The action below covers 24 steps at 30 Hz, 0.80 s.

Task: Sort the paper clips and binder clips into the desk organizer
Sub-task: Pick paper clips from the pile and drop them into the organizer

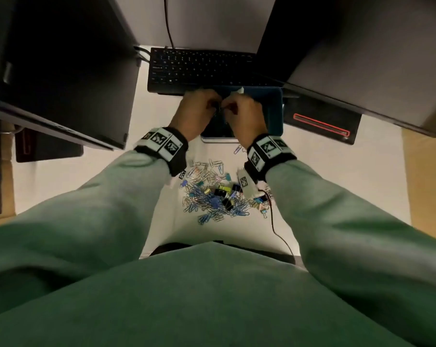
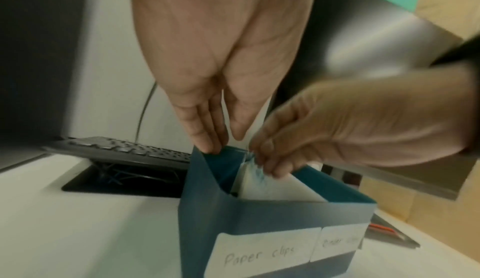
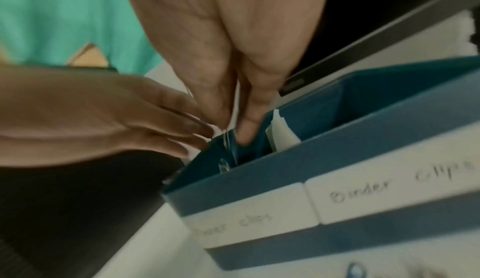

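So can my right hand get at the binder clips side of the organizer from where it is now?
Probably yes. The right hand hangs over the paper clips section of the organizer, and the binder clips section beside it is open on top; only the white divider stands between.

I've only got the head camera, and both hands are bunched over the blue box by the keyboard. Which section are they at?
Observer: The left one. The blue plastic desk organizer has a white handwritten label there reading "Paper clips".
Operator: Is the right hand holding anything?
Observer: Yes. The right hand pinches thin wire paper clips that hang into that section; it's too blurred to count them.
Operator: And the left hand?
Observer: The left hand holds nothing. Its fingers are straight, at the organizer's rim.
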### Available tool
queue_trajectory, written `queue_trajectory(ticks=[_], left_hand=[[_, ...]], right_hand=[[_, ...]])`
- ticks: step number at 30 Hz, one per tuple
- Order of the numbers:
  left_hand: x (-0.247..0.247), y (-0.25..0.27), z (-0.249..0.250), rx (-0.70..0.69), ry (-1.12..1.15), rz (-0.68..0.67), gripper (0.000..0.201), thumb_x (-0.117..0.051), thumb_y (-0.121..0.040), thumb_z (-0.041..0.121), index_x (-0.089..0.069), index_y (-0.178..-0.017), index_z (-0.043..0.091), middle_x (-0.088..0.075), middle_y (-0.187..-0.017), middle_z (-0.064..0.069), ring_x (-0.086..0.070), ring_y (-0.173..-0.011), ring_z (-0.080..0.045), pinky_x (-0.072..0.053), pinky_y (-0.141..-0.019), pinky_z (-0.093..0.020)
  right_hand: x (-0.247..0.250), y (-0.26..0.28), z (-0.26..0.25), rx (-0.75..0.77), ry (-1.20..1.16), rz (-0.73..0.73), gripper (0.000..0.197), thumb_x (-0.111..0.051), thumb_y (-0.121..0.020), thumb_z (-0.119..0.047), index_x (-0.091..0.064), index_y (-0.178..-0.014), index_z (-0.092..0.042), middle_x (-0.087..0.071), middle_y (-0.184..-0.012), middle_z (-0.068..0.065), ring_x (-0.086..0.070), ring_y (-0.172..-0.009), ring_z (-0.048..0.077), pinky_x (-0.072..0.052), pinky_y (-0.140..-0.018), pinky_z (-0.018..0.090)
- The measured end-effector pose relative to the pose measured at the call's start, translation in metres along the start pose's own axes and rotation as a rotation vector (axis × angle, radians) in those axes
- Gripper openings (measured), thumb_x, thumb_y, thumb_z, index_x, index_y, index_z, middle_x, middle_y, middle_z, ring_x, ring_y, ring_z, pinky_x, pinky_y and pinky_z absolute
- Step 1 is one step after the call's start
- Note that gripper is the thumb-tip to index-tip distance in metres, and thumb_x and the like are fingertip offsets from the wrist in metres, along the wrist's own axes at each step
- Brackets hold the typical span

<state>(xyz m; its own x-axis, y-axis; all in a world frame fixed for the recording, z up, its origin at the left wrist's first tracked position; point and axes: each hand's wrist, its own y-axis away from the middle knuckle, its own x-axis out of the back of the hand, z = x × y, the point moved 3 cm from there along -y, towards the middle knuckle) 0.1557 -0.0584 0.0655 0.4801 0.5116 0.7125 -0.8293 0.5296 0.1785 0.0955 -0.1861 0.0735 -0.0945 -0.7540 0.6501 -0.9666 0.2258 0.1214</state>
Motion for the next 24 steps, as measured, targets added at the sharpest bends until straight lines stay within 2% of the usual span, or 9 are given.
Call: queue_trajectory(ticks=[4, 6, 8, 11, 14, 17, 20, 22, 24], left_hand=[[0.020, 0.046, -0.035, 0.120, 0.030, 0.200, 0.018, -0.055, -0.089, 0.008, -0.068, -0.099, 0.015, -0.070, -0.094, 0.002, -0.063, -0.086, -0.015, -0.051, -0.080, -0.026], [0.012, 0.075, -0.059, 0.204, 0.035, 0.182, 0.010, -0.058, -0.090, 0.010, -0.066, -0.093, 0.015, -0.067, -0.087, 0.004, -0.063, -0.080, -0.016, -0.052, -0.076, -0.028], [-0.006, 0.097, -0.082, 0.263, 0.002, 0.132, 0.006, -0.062, -0.090, 0.017, -0.064, -0.096, 0.017, -0.066, -0.090, 0.000, -0.064, -0.080, -0.019, -0.052, -0.075, -0.030], [-0.035, 0.115, -0.108, 0.360, -0.030, 0.032, 0.037, -0.069, -0.086, 0.035, -0.057, -0.118, 0.022, -0.056, -0.106, -0.007, -0.059, -0.091, -0.019, -0.050, -0.082, -0.032], [-0.051, 0.120, -0.113, 0.328, -0.120, -0.004, 0.050, -0.073, -0.082, 0.034, -0.051, -0.125, 0.023, -0.050, -0.108, -0.011, -0.052, -0.100, -0.025, -0.051, -0.086, -0.039], [-0.056, 0.118, -0.103, 0.251, -0.169, 0.042, 0.041, -0.074, -0.080, 0.021, -0.058, -0.118, 0.020, -0.051, -0.106, -0.011, -0.050, -0.099, -0.027, -0.046, -0.085, -0.037], [-0.065, 0.114, -0.094, 0.163, -0.260, 0.004, 0.023, -0.071, -0.079, 0.014, -0.067, -0.101, 0.015, -0.056, -0.098, -0.012, -0.055, -0.091, -0.032, -0.041, -0.075, -0.035], [-0.067, 0.112, -0.091, 0.153, -0.261, -0.005, 0.016, -0.071, -0.080, 0.014, -0.068, -0.095, 0.014, -0.059, -0.095, -0.012, -0.056, -0.089, -0.032, -0.039, -0.074, -0.034], [-0.064, 0.110, -0.090, 0.172, -0.211, 0.022, 0.017, -0.072, -0.081, 0.020, -0.067, -0.096, 0.015, -0.060, -0.097, -0.010, -0.055, -0.091, -0.029, -0.039, -0.077, -0.035]], right_hand=[[-0.010, 0.009, 0.004, 0.066, 0.112, -0.041, 0.016, -0.059, -0.091, -0.012, -0.065, -0.106, -0.009, -0.064, -0.108, 0.008, -0.062, -0.092, 0.016, -0.051, -0.081, 0.027], [-0.010, 0.030, 0.008, 0.128, 0.187, 0.011, 0.019, -0.062, -0.091, -0.019, -0.061, -0.108, -0.012, -0.059, -0.111, 0.007, -0.058, -0.091, 0.014, -0.047, -0.074, 0.025], [-0.015, 0.047, 0.016, 0.159, 0.308, -0.054, 0.030, -0.067, -0.088, -0.024, -0.061, -0.115, -0.013, -0.057, -0.117, 0.009, -0.056, -0.102, 0.020, -0.049, -0.081, 0.029], [-0.021, 0.048, 0.025, 0.175, 0.383, -0.143, 0.019, -0.066, -0.088, -0.015, -0.069, -0.105, -0.007, -0.064, -0.107, 0.013, -0.057, -0.104, 0.030, -0.049, -0.084, 0.035], [-0.016, 0.037, 0.022, 0.156, 0.318, -0.163, 0.011, -0.060, -0.090, -0.008, -0.070, -0.094, -0.004, -0.065, -0.098, 0.012, -0.060, -0.094, 0.029, -0.049, -0.078, 0.034], [-0.012, 0.032, 0.022, 0.146, 0.311, -0.225, 0.011, -0.061, -0.091, -0.009, -0.070, -0.095, -0.005, -0.066, -0.099, 0.011, -0.062, -0.092, 0.026, -0.052, -0.080, 0.037], [-0.007, 0.033, 0.019, 0.173, 0.239, -0.191, 0.011, -0.059, -0.091, -0.008, -0.069, -0.095, -0.005, -0.066, -0.097, 0.010, -0.062, -0.086, 0.022, -0.051, -0.077, 0.031], [-0.005, 0.041, 0.015, 0.223, 0.165, -0.110, 0.009, -0.058, -0.091, -0.008, -0.066, -0.095, -0.007, -0.064, -0.096, 0.007, -0.059, -0.080, 0.014, -0.048, -0.074, 0.023], [-0.013, 0.055, 0.014, 0.258, 0.174, -0.111, 0.008, -0.058, -0.093, -0.012, -0.064, -0.096, -0.009, -0.064, -0.096, 0.005, -0.058, -0.079, 0.012, -0.049, -0.074, 0.023]])
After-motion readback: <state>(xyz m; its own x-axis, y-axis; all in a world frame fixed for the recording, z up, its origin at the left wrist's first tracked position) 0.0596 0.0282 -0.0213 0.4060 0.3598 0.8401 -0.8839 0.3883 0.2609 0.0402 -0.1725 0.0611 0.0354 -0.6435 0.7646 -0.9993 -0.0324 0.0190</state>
